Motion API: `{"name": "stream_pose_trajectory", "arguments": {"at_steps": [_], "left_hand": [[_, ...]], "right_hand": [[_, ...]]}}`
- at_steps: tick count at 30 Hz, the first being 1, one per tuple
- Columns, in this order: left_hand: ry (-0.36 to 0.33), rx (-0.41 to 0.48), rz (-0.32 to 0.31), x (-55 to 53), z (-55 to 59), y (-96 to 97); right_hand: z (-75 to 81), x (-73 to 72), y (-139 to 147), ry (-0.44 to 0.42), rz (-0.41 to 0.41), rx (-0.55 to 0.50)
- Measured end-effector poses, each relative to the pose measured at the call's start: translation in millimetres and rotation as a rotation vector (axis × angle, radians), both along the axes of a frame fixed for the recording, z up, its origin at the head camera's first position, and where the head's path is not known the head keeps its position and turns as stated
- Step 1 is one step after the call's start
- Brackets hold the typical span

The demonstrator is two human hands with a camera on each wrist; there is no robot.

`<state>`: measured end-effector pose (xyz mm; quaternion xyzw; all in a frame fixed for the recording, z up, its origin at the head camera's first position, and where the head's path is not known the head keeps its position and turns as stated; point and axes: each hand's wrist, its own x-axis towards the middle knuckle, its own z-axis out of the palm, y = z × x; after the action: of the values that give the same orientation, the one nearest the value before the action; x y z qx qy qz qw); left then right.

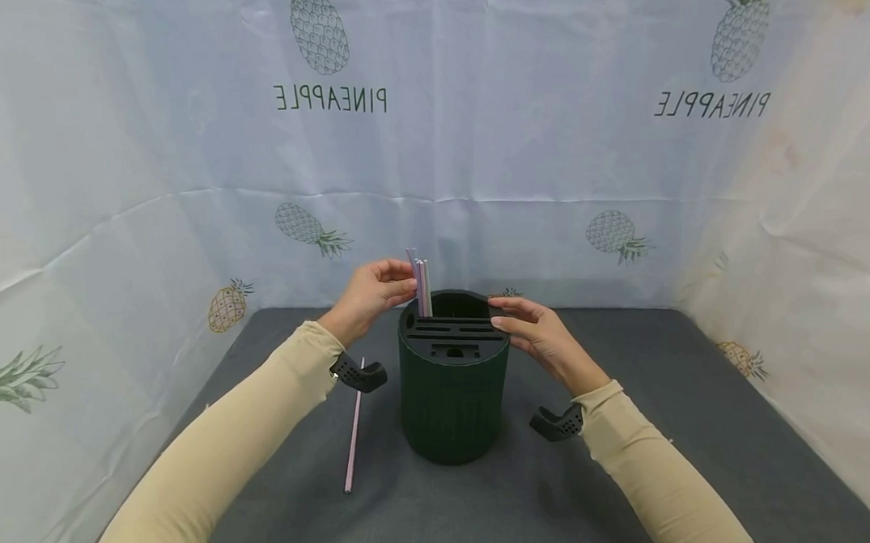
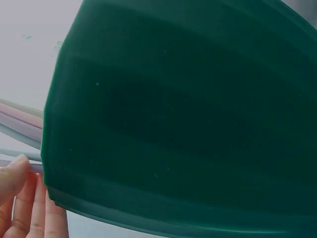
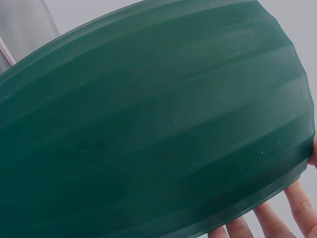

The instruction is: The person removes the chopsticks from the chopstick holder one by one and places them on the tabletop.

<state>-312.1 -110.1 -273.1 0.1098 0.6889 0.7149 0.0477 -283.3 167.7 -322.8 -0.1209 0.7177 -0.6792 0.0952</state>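
A dark green utensil holder (image 1: 451,400) stands upright, its black slotted top (image 1: 455,329) facing up. My left hand (image 1: 366,295) is at its left rim and pinches slim purple and bluish chopsticks between thumb (image 2: 17,173) and fingers; their lower ends are hidden inside the holder. Beside them, several pastel chopsticks (image 1: 425,288) stand in the rear opening. On the opposite side, my right hand (image 1: 543,331) holds the holder by its upper rim, its fingers (image 3: 272,220) lying against the outer wall. A single pink chopstick (image 1: 355,437) lies on the table to the left of the holder.
A dark grey cloth (image 1: 293,521) covers the table. White curtains printed with pineapples (image 1: 429,142) hang behind it and along both sides. Black bands (image 1: 558,422) sit on both wrists.
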Motion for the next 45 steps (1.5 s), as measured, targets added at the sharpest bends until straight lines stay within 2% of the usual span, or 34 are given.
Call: {"name": "stream_pose_trajectory", "arguments": {"at_steps": [5, 10, 16, 20, 23, 26, 29, 31, 34, 40, 45], "left_hand": [[0.02, 0.01, 0.015, 0.0, 1.8, 1.7], [0.077, 0.075, 0.058, 2.8, 16.4, 2.4], [0.246, 0.203, 0.111, 5.1, 51.6, -3.7], [0.382, 0.341, 0.174, 7.4, 83.4, -14.6], [0.457, 0.454, 0.234, 11.0, 107.8, -27.4], [0.477, 0.538, 0.292, 15.6, 126.5, -42.6], [0.446, 0.588, 0.34, 18.3, 132.9, -58.1], [0.41, 0.579, 0.365, 18.2, 127.7, -67.9], [0.339, 0.509, 0.399, 15.1, 107.1, -80.6], [0.16, 0.321, 0.39, 7.1, 42.9, -98.9], [0.008, 0.111, 0.381, 4.2, -14.8, -108.8]], "right_hand": [[-0.5, -0.4, -1, -0.004, -0.007, -0.002], [-1.4, 0.0, -1, -0.004, -0.004, -0.001], [-1.5, 0.2, 1, 0.003, 0.004, -0.003], [-0.6, 0.4, 1, 0.003, 0.006, -0.008], [0.2, 0.3, 0, 0.005, 0.01, -0.014], [0.9, 0.4, 1, 0.005, 0.012, -0.017], [1.2, 0.7, 1, 0.008, 0.01, -0.011], [1.4, 0.8, 1, 0.008, 0.008, -0.008], [1.4, 1.0, 0, 0.008, 0.007, -0.007], [0.7, 0.4, 0, 0.005, 0.006, -0.006], [0.8, -0.3, -1, 0.002, 0.008, -0.003]]}}
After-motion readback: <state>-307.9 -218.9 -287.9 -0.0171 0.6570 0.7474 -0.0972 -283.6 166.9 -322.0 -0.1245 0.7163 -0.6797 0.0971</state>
